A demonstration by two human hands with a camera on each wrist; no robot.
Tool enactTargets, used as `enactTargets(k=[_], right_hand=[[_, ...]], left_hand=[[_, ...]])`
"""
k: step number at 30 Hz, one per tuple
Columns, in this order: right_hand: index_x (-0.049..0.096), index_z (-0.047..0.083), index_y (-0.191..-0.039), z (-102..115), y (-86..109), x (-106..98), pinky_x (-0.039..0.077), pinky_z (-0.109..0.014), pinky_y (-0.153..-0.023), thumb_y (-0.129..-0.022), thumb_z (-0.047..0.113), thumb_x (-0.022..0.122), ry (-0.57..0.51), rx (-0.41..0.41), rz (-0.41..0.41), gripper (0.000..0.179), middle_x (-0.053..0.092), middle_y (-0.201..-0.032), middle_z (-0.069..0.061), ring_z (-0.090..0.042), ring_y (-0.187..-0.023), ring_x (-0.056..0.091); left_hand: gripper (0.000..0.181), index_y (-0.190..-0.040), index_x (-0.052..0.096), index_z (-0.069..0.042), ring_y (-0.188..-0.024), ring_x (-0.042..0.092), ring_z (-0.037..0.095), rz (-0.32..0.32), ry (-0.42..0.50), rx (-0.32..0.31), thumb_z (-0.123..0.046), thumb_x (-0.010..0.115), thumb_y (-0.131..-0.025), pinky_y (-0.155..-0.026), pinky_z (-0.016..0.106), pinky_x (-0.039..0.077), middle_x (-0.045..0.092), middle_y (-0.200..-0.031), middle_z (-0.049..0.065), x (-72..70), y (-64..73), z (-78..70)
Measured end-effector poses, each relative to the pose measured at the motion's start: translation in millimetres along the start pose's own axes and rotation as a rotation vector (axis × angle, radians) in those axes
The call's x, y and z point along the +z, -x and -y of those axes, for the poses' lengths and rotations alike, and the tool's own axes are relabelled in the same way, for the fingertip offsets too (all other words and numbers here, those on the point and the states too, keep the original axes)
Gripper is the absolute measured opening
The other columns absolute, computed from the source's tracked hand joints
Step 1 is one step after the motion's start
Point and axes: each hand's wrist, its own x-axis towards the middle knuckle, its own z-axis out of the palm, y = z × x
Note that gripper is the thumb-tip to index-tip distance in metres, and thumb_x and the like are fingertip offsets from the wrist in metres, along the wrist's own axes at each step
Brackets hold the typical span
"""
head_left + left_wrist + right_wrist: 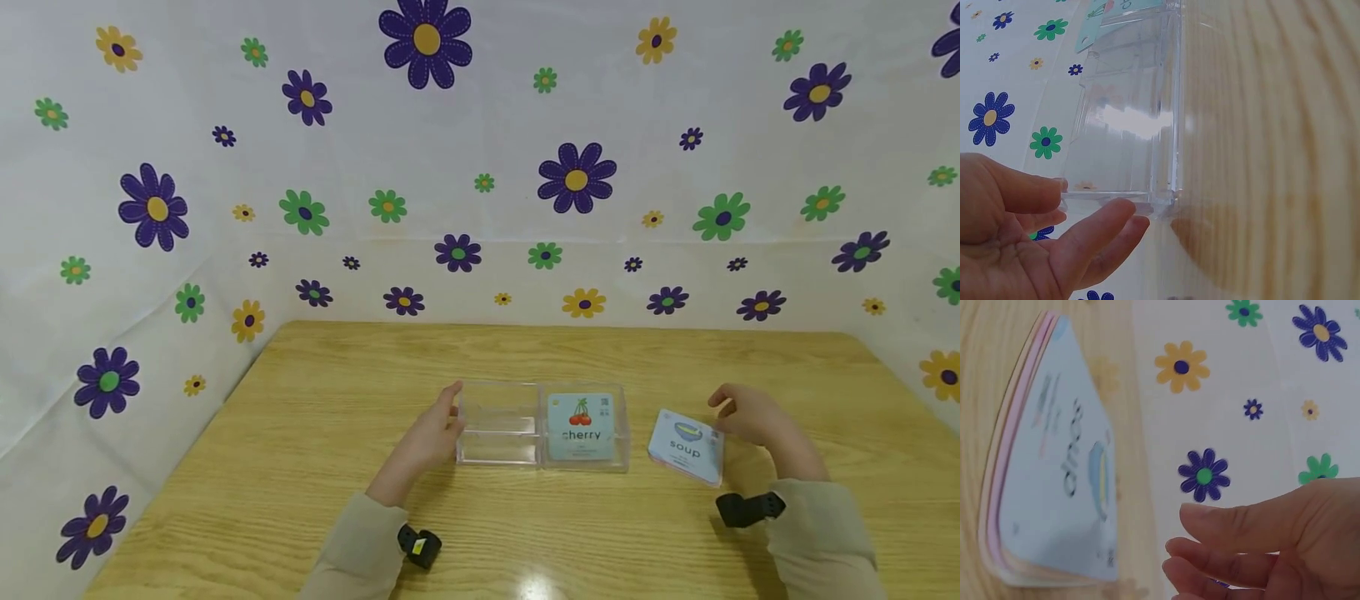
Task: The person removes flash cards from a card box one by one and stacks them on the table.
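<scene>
A clear plastic box (498,450) with two compartments sits on the table. Its right compartment has a light blue card (581,417) showing cherries and the word "cherry"; the left one is bare. My left hand (429,437) holds the box's left end, and in the left wrist view the fingers (1100,231) lie along that end wall. Right of the box lies a stack of cards (686,447), "soup" with a bowl on top, and pink and orange edges below. My right hand (757,417) hovers at the stack's right side, fingers loosely curved, with nothing in them.
The wooden table (375,358) runs back to a white cloth (480,283) printed with flowers, which also hangs along both sides. Black wrist cameras (420,546) are strapped over the sleeves.
</scene>
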Motion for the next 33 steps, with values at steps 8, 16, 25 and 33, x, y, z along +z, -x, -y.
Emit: enactTargets(k=[8, 16, 25, 33], right_hand=[[0.049, -0.01, -0.105, 26.1, 8.8, -6.2, 0.044, -0.045, -0.069, -0.081, 0.01, 0.062, 0.029, -0.117, -0.077, 0.034, 0.055, -0.094, -0.024, -0.037, -0.085, 0.051], [0.052, -0.006, -0.106, 50.1, 19.5, -2.9, 0.046, -0.044, -0.07, -0.083, 0.013, 0.061, 0.038, -0.187, -0.16, 0.031, 0.056, -0.095, -0.019, -0.033, -0.086, 0.053], [0.058, -0.004, -0.098, 75.8, 19.2, 16.5, 0.047, -0.041, -0.069, -0.081, 0.007, 0.062, 0.007, -0.347, -0.259, 0.021, 0.06, -0.089, -0.014, -0.027, -0.081, 0.056], [0.057, -0.008, -0.103, 84.9, 10.1, 37.3, 0.048, -0.038, -0.072, -0.081, 0.001, 0.06, -0.09, -0.414, -0.212, 0.024, 0.059, -0.096, -0.017, -0.029, -0.087, 0.056]], left_hand=[[0.052, -0.136, 0.019, 0.005, -0.096, 0.052, 0.039, -0.015, -0.011, 0.025, 0.005, 0.042, -0.09, -0.065, 0.035, 0.047, 0.042, -0.118, 0.035, -0.9, -1.1, 1.4], [0.052, -0.136, 0.019, 0.006, -0.091, 0.054, 0.037, -0.011, -0.005, 0.039, 0.006, 0.042, -0.089, -0.062, 0.034, 0.048, 0.042, -0.117, 0.035, 0.3, -0.5, 2.2], [0.053, -0.136, 0.018, 0.006, -0.091, 0.055, 0.037, -0.008, -0.012, 0.041, 0.006, 0.042, -0.089, -0.063, 0.034, 0.048, 0.043, -0.117, 0.034, 1.4, -1.6, 1.1], [0.053, -0.137, 0.018, 0.006, -0.083, 0.056, 0.031, -0.012, -0.018, 0.04, 0.005, 0.041, -0.09, -0.054, 0.029, 0.044, 0.041, -0.119, 0.034, 1.4, -1.6, 1.9]])
